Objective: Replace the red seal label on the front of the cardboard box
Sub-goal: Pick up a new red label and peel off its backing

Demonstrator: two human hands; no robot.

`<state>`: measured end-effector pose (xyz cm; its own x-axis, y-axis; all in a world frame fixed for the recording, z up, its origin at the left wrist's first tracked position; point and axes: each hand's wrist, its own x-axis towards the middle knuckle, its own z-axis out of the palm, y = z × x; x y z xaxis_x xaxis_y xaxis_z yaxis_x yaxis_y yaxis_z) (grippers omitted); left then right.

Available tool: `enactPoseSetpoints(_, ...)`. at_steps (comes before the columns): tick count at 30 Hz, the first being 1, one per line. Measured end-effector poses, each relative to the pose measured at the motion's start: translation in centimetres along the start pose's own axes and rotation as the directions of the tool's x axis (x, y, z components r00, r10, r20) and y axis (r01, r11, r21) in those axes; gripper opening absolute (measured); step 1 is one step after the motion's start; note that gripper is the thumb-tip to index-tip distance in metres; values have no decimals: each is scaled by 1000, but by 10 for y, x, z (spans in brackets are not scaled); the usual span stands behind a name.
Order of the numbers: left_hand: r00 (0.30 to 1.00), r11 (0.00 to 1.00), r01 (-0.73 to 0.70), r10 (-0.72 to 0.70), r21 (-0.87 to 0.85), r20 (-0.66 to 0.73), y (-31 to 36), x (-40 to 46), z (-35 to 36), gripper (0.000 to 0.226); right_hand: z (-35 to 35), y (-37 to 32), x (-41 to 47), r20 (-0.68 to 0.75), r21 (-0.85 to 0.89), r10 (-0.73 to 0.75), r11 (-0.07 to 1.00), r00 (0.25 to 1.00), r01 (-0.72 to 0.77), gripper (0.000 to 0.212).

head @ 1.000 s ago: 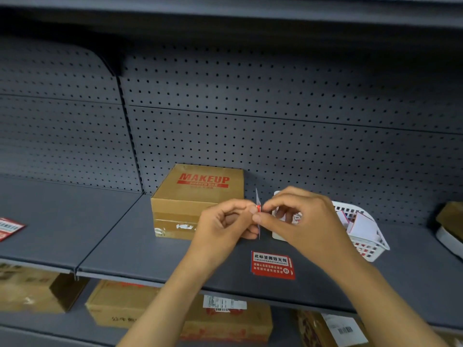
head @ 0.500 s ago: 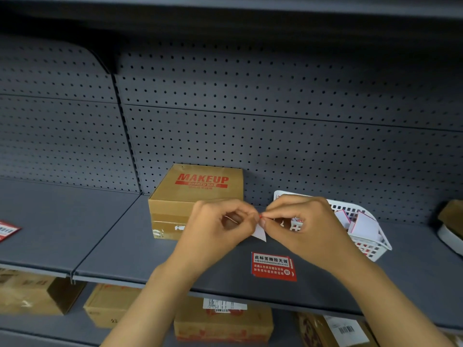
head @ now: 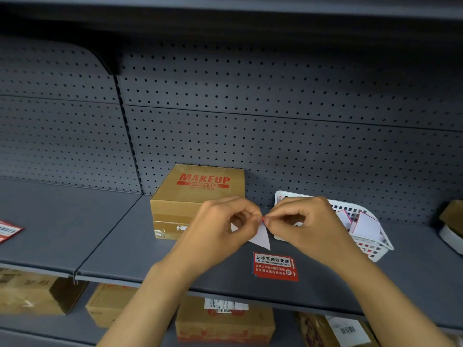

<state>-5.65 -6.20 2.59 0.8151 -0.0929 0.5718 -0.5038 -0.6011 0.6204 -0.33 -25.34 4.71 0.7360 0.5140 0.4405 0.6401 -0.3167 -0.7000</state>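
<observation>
A brown cardboard box (head: 200, 196) printed MAKEUP stands on the grey shelf (head: 112, 246); white scraps of torn label cling to its front face. In front of it my left hand (head: 220, 229) and my right hand (head: 308, 226) pinch the same small label sheet (head: 261, 236) at its top corner. Its white backing faces me and hangs down, with a red edge showing at my fingertips. A second red seal label (head: 274, 266) with white print lies flat on the shelf below my hands.
A white plastic basket (head: 375, 244) with several more label sheets stands right of the box. Another red label (head: 8, 230) lies at the far left. Cardboard boxes (head: 223, 321) fill the lower shelf. A pegboard wall (head: 275, 121) backs the shelf.
The sheet between my fingers has turned from edge-on and upright to hanging down with its white back showing. Both hands have stayed in front of the box.
</observation>
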Motion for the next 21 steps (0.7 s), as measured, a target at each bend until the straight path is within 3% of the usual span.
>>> enactPoseSetpoints(4,999,1000,23,-23,9,-37,0,-1,1,8,6,-4,-3,-63,4,21,1000,998,-21,13)
enactPoseSetpoints(9,1000,1000,13,-13,17,-24,0,-4,-2,5,3,-8,-7,-27,31,67,997,997,-66,10)
enactPoseSetpoints(15,999,999,-3,4,38,-32,4,-5,-2,5,3,-10,-6,16,159,182,970,983,-182,11)
enactPoseSetpoints(21,991,996,82,-86,-45,-101,8,-8,-2,5,7,-9,-8,10,307,295,909,956,-283,19)
